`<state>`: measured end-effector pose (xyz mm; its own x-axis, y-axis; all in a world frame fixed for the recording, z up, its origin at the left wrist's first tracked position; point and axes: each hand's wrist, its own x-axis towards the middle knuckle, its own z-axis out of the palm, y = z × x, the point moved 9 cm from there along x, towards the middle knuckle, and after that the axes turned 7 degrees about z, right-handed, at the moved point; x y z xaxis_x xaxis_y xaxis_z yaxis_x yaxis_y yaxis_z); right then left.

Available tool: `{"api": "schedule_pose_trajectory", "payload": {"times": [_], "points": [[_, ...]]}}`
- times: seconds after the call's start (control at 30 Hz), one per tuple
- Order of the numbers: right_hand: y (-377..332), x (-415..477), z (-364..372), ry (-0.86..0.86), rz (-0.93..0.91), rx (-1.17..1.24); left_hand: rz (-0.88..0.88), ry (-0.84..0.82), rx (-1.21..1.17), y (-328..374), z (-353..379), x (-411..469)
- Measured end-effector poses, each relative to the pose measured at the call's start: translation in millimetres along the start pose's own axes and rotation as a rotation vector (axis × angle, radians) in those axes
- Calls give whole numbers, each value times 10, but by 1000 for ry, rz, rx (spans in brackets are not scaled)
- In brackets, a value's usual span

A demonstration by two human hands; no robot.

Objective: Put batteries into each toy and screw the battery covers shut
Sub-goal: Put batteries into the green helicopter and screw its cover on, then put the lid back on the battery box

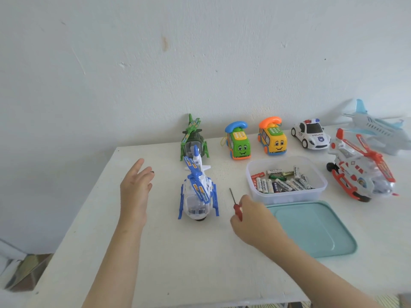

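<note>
A blue and white toy helicopter [198,192] stands upright in the middle of the white table [178,252]. My left hand [135,187] hovers flat and open to its left, touching nothing. My right hand [251,218] grips the red handle of a small screwdriver [234,203], whose shaft points away from me, just right of the helicopter. A clear tub [287,196] with several batteries [282,181] sits right of the screwdriver.
Along the wall stand a green helicopter [193,138], a green phone bus [239,142], a yellow phone bus [273,137], a police car [311,133] and a pale blue plane [375,130]. A red and white helicopter [360,170] is at right. The teal lid [311,227] lies before the tub.
</note>
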<state>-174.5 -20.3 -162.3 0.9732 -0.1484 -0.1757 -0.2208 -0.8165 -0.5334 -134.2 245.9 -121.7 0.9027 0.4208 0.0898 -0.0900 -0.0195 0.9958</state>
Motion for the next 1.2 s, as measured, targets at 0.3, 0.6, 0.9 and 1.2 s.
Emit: {"api": "schedule_pose_trajectory", "payload": {"times": [0.3,0.6,0.9,1.2], "points": [[90,115,-1222,288,-83,235,208,42,29,505,159,-315],[807,394,-1248,301,-23,151,408,-308,86,680,1094,-992],[1050,361,-1254,367,-54,94,200,-719,943,-536,1899,-1313],[1443,99,-1499,586,59,143,230,-710,968,-527,1938,-1352]]}}
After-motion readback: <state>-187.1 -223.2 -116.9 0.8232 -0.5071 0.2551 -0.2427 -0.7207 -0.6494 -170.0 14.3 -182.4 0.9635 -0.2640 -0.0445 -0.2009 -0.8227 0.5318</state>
